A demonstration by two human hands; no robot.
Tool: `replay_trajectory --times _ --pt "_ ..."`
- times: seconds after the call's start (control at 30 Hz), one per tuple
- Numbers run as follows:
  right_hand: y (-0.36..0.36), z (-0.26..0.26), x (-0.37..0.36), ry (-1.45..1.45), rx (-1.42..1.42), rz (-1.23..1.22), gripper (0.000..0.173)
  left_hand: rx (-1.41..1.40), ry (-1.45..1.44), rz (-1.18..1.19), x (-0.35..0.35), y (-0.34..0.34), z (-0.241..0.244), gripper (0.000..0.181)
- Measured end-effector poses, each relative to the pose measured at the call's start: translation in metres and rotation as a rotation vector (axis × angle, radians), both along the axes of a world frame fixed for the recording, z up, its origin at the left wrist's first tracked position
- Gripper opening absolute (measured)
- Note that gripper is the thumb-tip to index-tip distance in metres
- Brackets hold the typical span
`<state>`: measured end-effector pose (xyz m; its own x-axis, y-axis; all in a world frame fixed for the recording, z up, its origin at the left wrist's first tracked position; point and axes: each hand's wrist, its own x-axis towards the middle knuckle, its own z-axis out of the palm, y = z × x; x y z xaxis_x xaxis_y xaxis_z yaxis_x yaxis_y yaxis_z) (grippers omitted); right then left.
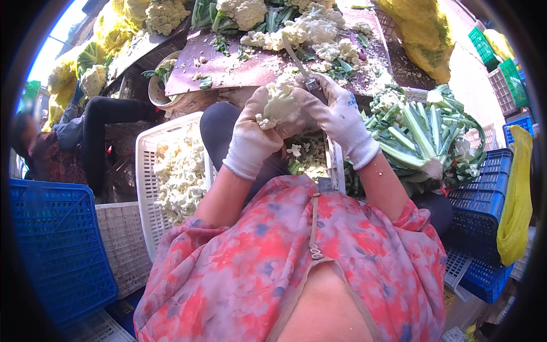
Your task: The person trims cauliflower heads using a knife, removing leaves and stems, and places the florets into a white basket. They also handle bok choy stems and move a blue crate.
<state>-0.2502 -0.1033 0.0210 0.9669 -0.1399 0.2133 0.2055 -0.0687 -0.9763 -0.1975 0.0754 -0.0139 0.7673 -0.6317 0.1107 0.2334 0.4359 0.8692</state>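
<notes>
My left hand [255, 139], in a white knit glove with a stained palm side, grips a cauliflower floret [280, 104] in front of my lap. My right hand [335, 113], gloved alike, holds a knife [295, 60] whose blade points up and away over the board. The fingers of that hand also touch the floret's right side. Beyond both hands, a reddish board [188, 70] carries cauliflower pieces [316, 28], leaf scraps and crumbs. At my left, a white plastic crate [146, 171] holds many cut florets [181, 175].
Cauliflower leaves and stalks [421, 132] are heaped at my right, beside stacked blue crates [480, 184] and a yellow mesh bag [515, 201]. A blue crate [60, 252] stands at left. Another person's leg [115, 113] is near the bucket [156, 92].
</notes>
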Motion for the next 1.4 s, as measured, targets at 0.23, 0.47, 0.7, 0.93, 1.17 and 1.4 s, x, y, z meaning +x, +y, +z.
replay_trajectory --times 0.23,0.47,0.7,0.93,1.17,1.4 --pt "0.041 0.015 -0.031 -0.116 -0.506 0.143 0.054 -0.149 0.234 0.140 0.007 0.056 0.006 0.043" --pt "0.088 0.019 -0.020 0.089 -0.478 0.358 0.066 -0.182 0.028 0.335 -0.017 0.089 0.017 0.030" --pt "0.149 0.033 0.030 0.174 -0.758 0.526 0.070 0.455 -0.396 0.646 -0.034 0.155 0.013 0.036" --pt "0.214 0.030 0.076 0.342 -0.526 0.751 0.065 -0.268 0.410 0.747 -0.045 0.212 0.011 0.058" --pt "0.226 0.008 0.057 0.418 -0.209 0.764 0.055 -0.553 0.514 0.782 -0.046 0.220 0.001 0.065" --pt "0.225 -0.009 0.056 0.394 0.019 0.707 0.050 0.568 -0.474 0.704 -0.049 0.224 -0.021 0.031"
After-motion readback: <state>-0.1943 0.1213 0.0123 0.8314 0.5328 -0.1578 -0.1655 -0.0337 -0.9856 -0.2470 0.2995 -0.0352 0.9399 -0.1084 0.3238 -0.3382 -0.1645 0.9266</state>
